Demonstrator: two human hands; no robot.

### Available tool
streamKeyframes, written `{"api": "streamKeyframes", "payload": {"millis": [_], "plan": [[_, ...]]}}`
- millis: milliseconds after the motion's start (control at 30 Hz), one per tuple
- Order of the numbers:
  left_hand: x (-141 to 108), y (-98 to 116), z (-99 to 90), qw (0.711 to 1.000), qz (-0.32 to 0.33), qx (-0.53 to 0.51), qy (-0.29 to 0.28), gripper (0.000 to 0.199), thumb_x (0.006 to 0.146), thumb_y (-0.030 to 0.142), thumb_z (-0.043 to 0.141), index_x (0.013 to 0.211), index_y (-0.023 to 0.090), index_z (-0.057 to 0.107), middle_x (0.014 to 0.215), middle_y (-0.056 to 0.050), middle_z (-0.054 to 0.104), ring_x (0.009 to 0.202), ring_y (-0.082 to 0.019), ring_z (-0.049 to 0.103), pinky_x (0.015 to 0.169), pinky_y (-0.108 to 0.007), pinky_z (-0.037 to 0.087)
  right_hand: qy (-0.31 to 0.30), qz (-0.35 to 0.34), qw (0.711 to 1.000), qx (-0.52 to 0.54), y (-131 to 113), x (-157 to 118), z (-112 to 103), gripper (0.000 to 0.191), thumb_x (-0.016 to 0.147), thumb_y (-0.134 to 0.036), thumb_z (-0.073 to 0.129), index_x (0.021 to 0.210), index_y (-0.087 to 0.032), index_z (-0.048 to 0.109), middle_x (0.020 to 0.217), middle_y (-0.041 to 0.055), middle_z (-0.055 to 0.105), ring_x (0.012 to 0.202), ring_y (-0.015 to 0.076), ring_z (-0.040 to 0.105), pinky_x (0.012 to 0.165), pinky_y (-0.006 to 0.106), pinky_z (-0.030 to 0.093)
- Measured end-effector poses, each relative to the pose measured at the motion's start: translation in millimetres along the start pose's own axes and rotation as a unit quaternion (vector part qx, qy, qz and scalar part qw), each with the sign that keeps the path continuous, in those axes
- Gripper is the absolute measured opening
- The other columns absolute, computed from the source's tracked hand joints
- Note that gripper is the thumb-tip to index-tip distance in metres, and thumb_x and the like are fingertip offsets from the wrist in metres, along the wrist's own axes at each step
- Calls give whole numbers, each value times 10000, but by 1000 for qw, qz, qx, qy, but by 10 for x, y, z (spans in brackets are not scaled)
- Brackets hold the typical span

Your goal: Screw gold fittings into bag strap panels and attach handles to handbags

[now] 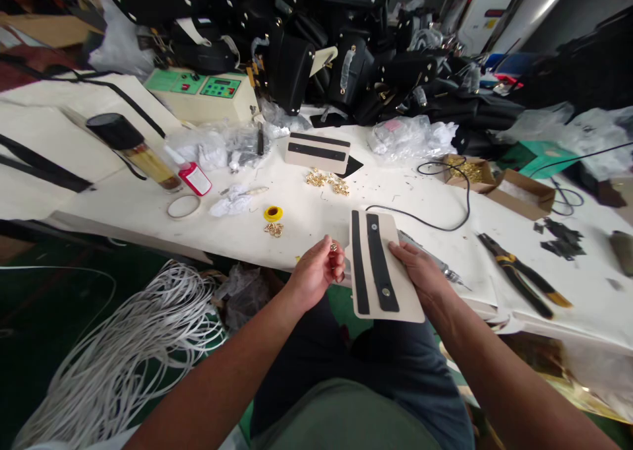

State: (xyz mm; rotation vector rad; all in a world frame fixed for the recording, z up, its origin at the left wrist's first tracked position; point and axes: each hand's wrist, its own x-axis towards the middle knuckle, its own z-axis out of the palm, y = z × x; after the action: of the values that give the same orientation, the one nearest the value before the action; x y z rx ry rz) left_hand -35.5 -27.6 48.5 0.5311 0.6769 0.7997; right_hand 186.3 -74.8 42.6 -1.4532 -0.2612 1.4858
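Note:
Just left of the panel, my left hand [316, 272] pinches a small gold metal fitting [333, 247] between thumb and fingertips. My right hand [418, 262] grips the right edge of a beige panel [405, 295], tilted over the table's front edge. Two black strips run along this panel, and the wider black strip [380, 258] bears a round metal stud near each end. Beyond my hands lie a pile of gold fittings [326, 181] and a smaller group of gold rings [273, 229]. A similar beige panel [316, 163] with black strips rests behind the pile.
Right of my hands lie an electric screwdriver [430, 255], pliers [524, 272] and small cardboard boxes [521, 196]. A yellow tape roll [273, 213], a red bottle [195, 178] and a spray can [133, 152] stand leftward. Black bags [291, 67] pile up behind; white cords [133, 344] heap below left.

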Motion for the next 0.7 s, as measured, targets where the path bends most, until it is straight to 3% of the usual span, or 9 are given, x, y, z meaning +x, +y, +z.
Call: {"api": "streamKeyframes", "payload": {"millis": [100,300,467,567,700], "plan": [[27,-10,-53,999,17,22,31,531,784,646,823,803,178,573,704,43,521,550,-75,467,504,-198,401,12,-11,1000,-20,3,105,43,145,879,-320,765,949,-207,707,764,50,780,624,225,733,592,354,641],[55,34,-167,996,38,46,60,477,805,593,828,832,149,655,712,47,505,510,-40,406,447,-173,306,27,-51,991,-121,17,114,59,260,860,-402,793,1042,-219,766,815,52,801,629,222,731,553,320,612],[57,101,-183,993,45,57,93,476,740,526,900,945,129,736,762,23,571,567,-55,492,479,-180,387,13,-57,987,-149,-37,80,22,398,845,-474,785,1156,-226,782,873,64,815,698,270,763,619,377,637],[54,93,-178,991,45,62,112,494,705,522,923,946,127,751,756,22,589,582,-63,512,513,-194,445,-14,-83,981,-173,-84,62,-50,433,867,-509,743,1183,-214,780,848,61,804,677,252,747,618,372,626],[73,35,-118,987,53,94,123,505,720,570,896,940,136,760,764,5,628,669,-110,591,587,-230,523,2,-132,938,-320,-157,30,-167,448,906,-561,644,1110,-189,787,792,55,780,625,204,714,510,288,542]]}}
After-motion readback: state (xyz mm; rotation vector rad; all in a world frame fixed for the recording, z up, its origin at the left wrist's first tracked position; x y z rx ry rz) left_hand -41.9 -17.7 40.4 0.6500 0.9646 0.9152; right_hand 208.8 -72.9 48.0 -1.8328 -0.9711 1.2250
